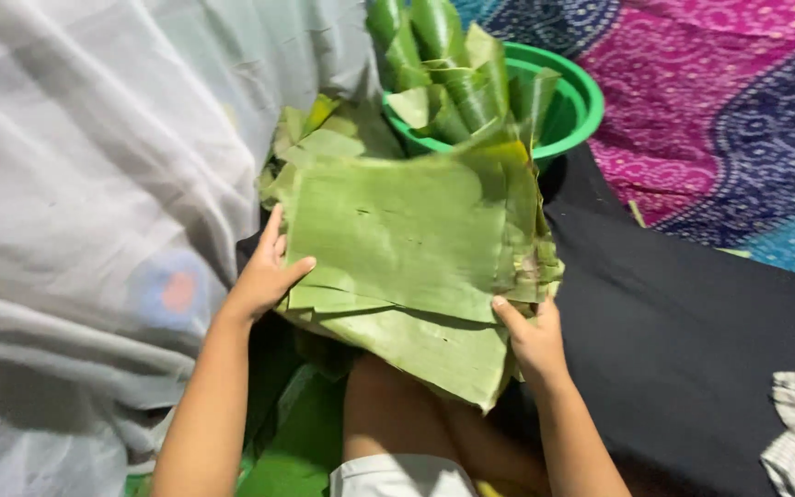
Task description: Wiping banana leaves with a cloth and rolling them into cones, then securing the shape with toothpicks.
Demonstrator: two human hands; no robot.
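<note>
A stack of banana leaves (397, 248) is held over the lap between both hands: the left hand (264, 276) is clamped on its left edge, the right hand (534, 339) on its lower right corner. A green bowl (574, 110) of rolled leaves (448, 69) lies just beyond.

Both forearms are bare, with no sleeves, watch or rings showing on the left hand (264, 276) or right hand (534, 339). At six o'clock, a pale grey-white shorts hem (402, 477) crosses a bare knee.
</note>
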